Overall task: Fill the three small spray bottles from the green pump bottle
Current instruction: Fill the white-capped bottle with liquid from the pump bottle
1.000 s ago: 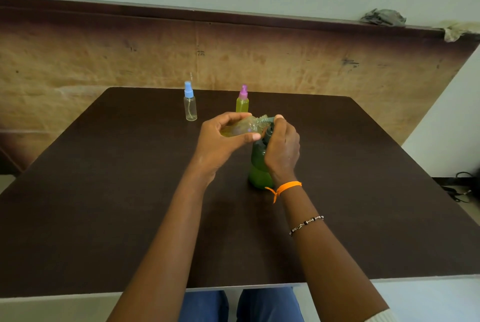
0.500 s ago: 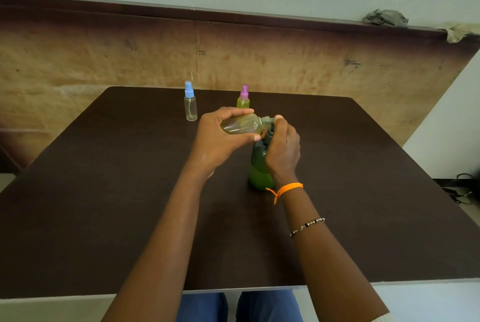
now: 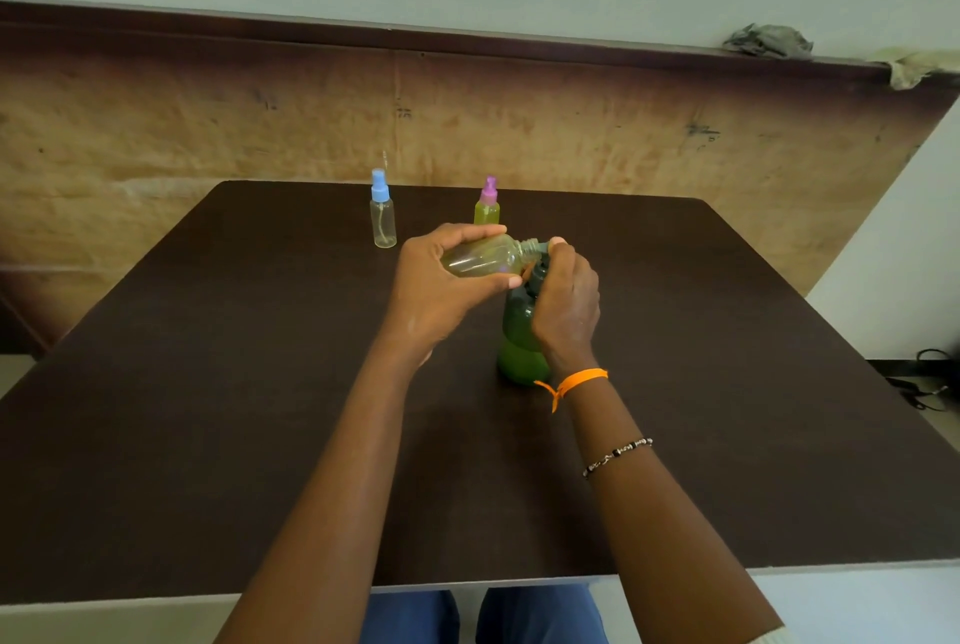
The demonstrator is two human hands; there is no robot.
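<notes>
Green pump bottle (image 3: 522,331) stands in the right hand (image 3: 569,303) grip, left hand (image 3: 441,280) gripping an uncapped spray bottle (image 3: 485,256).

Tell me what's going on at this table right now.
A person is filling small spray bottles. The left hand holds an uncapped clear bottle on its side, its neck at the spout of the green pump bottle, whose top the right hand grips. At the table's far side stand a pink-capped bottle with yellow-green liquid and a blue-capped bottle that looks empty.
</notes>
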